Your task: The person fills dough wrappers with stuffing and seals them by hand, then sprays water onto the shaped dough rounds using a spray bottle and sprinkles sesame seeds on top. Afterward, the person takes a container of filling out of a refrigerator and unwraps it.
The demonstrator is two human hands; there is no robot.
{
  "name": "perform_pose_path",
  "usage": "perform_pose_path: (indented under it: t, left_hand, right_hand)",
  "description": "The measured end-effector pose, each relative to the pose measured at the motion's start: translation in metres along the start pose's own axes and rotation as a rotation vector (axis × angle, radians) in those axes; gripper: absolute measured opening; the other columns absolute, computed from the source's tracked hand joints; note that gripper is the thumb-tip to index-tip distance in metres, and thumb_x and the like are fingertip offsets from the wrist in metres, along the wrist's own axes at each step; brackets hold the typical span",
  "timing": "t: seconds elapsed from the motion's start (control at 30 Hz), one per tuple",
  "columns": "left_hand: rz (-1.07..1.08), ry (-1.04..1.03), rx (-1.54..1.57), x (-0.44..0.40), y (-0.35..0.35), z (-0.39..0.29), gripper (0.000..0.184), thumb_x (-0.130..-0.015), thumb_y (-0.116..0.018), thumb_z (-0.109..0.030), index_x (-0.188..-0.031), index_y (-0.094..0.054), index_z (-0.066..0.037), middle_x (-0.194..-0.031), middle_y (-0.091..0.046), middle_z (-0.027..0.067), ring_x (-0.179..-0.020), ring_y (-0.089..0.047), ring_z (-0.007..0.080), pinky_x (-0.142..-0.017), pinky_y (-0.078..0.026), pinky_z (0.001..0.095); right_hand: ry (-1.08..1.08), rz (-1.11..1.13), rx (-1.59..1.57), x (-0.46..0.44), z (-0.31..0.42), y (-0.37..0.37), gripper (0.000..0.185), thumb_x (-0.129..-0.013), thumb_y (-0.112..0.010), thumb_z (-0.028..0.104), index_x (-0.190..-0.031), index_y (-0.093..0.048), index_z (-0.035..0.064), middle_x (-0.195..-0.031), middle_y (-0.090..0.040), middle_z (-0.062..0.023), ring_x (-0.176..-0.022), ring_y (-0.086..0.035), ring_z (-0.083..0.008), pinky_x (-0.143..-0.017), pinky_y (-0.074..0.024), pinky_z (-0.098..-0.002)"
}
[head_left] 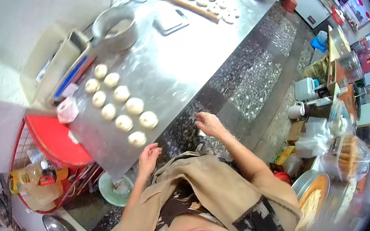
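Observation:
My left hand (148,158) is at the table's near edge, fingers loosely bent and apart, with nothing in it. Closest to it is a round, pale dough bun (137,138) on the metal table (181,75). Several more buns, one of them a pleated-looking bun (148,119), lie in loose rows there. Out over the floor to the right of the table, my right hand (211,124) is empty too, its fingers slightly curled and apart.
Farther along the table are a large metal pot (114,30), a scale (171,21), a rolling pin (188,8) and several flattened dough pieces (202,1). A red stool (56,137) and a green basin (114,190) stand by the near end. Crowded shelves line the right.

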State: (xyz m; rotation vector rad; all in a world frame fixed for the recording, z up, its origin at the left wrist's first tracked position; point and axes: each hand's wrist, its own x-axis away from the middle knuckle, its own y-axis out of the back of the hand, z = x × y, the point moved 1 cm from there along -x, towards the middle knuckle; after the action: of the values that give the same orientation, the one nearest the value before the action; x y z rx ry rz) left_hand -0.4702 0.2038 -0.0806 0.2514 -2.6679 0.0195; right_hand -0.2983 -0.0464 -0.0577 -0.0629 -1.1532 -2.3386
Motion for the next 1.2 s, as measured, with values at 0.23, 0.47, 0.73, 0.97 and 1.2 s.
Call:
perform_pose_path:
  t: [0.23, 0.47, 0.73, 0.97, 1.2]
  left_hand:
    - [0.227, -0.242, -0.059, -0.146, -0.216, -0.130, 0.027, -0.091, -0.051, -0.012, -0.114, -0.053, 0.000, -0.100, -0.063, 0.0081, -0.090, -0.060, 0.0140, -0.077, -0.047, 0.0250]
    - [0.365, -0.435, -0.447, -0.249, -0.350, -0.193, 0.019, -0.089, -0.053, -0.009, -0.103, -0.061, 0.000, -0.090, -0.067, 0.0100, -0.083, -0.063, 0.0133, -0.075, -0.049, 0.0276]
    - [0.306, -0.520, -0.319, -0.463, -0.496, -0.287, 0.018, -0.089, -0.049, -0.007, -0.101, -0.061, 0.000, -0.089, -0.067, 0.0110, -0.081, -0.064, 0.0168, -0.074, -0.049, 0.0272]
    - [0.496, -0.740, -0.224, -0.613, -0.733, -0.455, 0.017, -0.088, -0.051, -0.004, -0.102, -0.060, 0.000, -0.089, -0.066, 0.0120, -0.081, -0.064, 0.0156, -0.073, -0.049, 0.0258]
    - [0.737, -0.840, -0.235, -0.736, -1.003, -0.487, 0.018, -0.088, -0.050, -0.001, -0.104, -0.059, 0.001, -0.090, -0.065, 0.0092, -0.083, -0.063, 0.0138, -0.074, -0.048, 0.0240]
  right_hand:
    - [0.011, -0.158, -0.125, -0.009, -0.101, 0.155, 0.034, -0.080, -0.058, 0.026, -0.106, -0.060, 0.0038, -0.103, -0.061, -0.0182, -0.096, -0.058, -0.0327, -0.084, -0.0463, -0.0399]
    - [0.041, 0.091, -0.387, -0.083, -0.181, 0.269, 0.036, -0.082, -0.059, 0.020, -0.112, -0.056, 0.0003, -0.104, -0.062, -0.0166, -0.095, -0.061, -0.0265, -0.083, -0.0478, -0.0342]
    - [-0.155, -0.214, -0.291, -0.203, -0.346, 0.430, 0.032, -0.082, -0.060, 0.021, -0.108, -0.058, 0.0030, -0.096, -0.065, -0.0141, -0.088, -0.063, -0.0243, -0.077, -0.0494, -0.0332]
    - [-0.347, -0.429, -0.552, -0.220, -0.490, 0.556, 0.024, -0.081, -0.063, 0.017, -0.100, -0.063, 0.0033, -0.084, -0.067, -0.0079, -0.073, -0.062, -0.0119, -0.068, -0.0493, -0.0268]
    - [-0.571, -0.797, -0.793, -0.257, -0.726, 0.657, 0.013, -0.083, -0.060, 0.008, -0.092, -0.064, -0.0002, -0.076, -0.065, -0.0031, -0.066, -0.059, -0.0076, -0.062, -0.0481, -0.0232]
